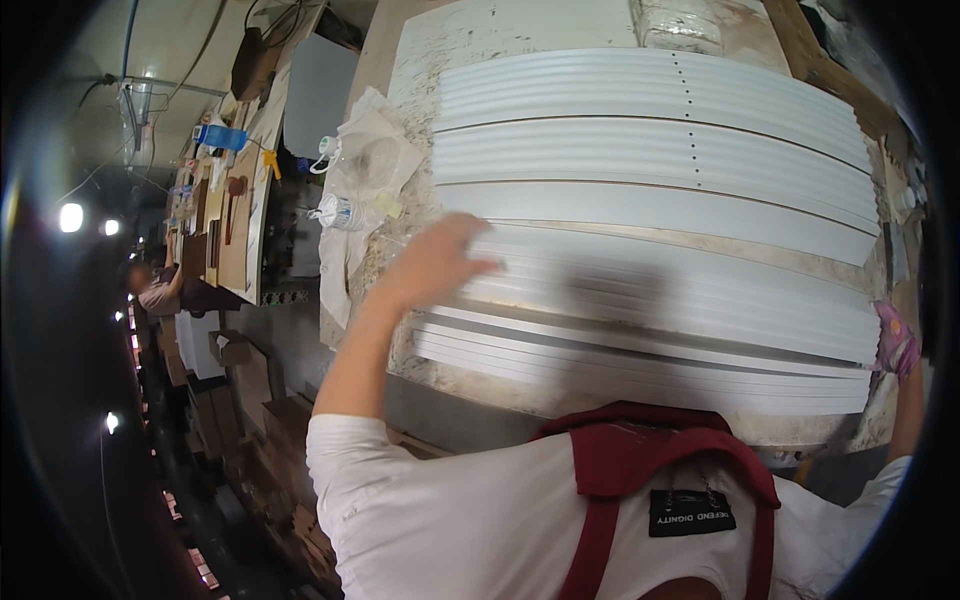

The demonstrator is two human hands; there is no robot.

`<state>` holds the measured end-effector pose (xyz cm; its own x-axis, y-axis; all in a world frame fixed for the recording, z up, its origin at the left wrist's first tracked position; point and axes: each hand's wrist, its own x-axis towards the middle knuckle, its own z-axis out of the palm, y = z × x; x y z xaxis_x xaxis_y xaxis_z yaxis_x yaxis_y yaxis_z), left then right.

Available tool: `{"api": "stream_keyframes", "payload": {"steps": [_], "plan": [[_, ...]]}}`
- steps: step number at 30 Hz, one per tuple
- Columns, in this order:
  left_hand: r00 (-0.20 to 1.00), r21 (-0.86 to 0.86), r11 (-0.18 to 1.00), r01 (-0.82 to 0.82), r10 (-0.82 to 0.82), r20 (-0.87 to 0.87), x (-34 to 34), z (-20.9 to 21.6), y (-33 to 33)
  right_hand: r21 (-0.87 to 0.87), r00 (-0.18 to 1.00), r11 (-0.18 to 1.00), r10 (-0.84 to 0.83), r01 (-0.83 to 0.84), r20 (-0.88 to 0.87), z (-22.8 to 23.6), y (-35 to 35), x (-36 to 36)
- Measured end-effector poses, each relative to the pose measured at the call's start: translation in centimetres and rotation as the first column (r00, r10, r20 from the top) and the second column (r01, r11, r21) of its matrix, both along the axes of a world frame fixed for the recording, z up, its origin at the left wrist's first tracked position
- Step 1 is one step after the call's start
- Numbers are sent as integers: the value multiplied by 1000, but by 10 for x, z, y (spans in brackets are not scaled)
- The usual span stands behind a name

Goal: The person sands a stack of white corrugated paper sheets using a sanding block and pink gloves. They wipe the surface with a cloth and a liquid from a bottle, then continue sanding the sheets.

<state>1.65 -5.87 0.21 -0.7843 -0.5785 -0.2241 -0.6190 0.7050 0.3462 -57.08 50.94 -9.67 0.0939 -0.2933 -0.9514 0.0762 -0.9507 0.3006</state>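
Long white slatted panels (pixel 600 95) lie side by side across the worktable, with thin dark gaps between several of them. Over the left end of a nearer white strip (pixel 640 265) is my left hand (pixel 440 262), slightly blurred, thumb and fingers apart and nothing in it. My right hand is at the far right end of the strips, covered by a pink patterned cloth (pixel 897 342); whether it is worn or held cannot be made out, and the fingers are hidden. Closest to my body lie narrower white strips (pixel 640 385), slightly fanned apart.
Two plastic bottles, one a white-labelled bottle (pixel 340 212), rest on crumpled paper (pixel 375 150) at the table's left. A clear-wrapped bundle (pixel 680 25) sits at the back. Further left are another cluttered bench (pixel 240 220), cardboard boxes (pixel 245 370) and another person (pixel 160 295).
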Motion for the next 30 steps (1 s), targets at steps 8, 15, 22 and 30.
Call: {"api": "stream_keyframes", "payload": {"steps": [8, 15, 22, 30], "plan": [[730, 440, 602, -666, 406, 549, 21, -38, -65, 766, -888, -613, 224, 192, 401, -12, 15, 3], [791, 445, 654, -612, 508, 342, 60, -30, -44, 691, -748, -518, 138, 503, 649, -33, 52, -7], [819, 385, 801, -458, 549, -167, 89, -46, -31, 939, -612, -154, 723, 309, 320, -36, -8, -14], [944, 44, 950, -310, 313, -101, 69, -89, -37, 546, -460, -507, 297, 667, 837, -134, 80, -21]]}}
